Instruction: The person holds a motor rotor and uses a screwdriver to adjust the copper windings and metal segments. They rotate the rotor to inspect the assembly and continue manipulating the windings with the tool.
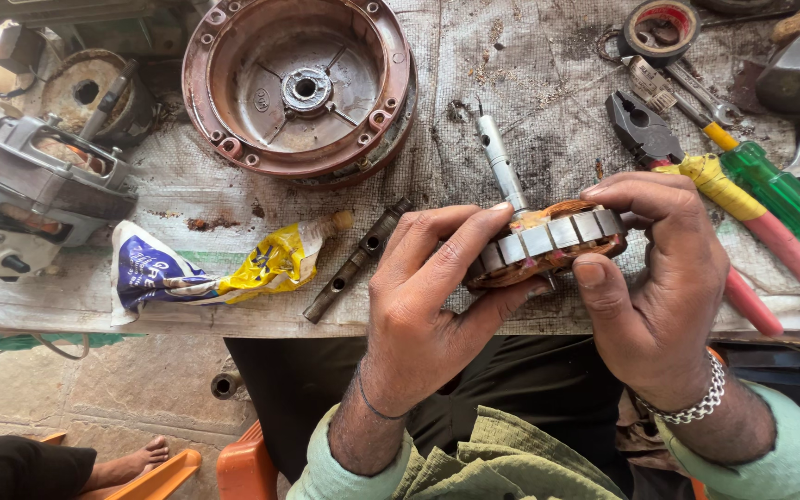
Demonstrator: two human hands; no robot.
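Fingers [474, 236] of both hands clamp a wound stator [548, 243] just above the desk [511, 56] edge.

Left hand [428, 296] grips its near-left rim, right hand [655, 278] wraps the right side; the shaft [502, 167] points away from the person, toward the round housing [300, 85]. Pliers [645, 130] lie just beyond the right hand.

Bright daylight, soft shadows, sharp focus, slight wide-angle stretch at edges.
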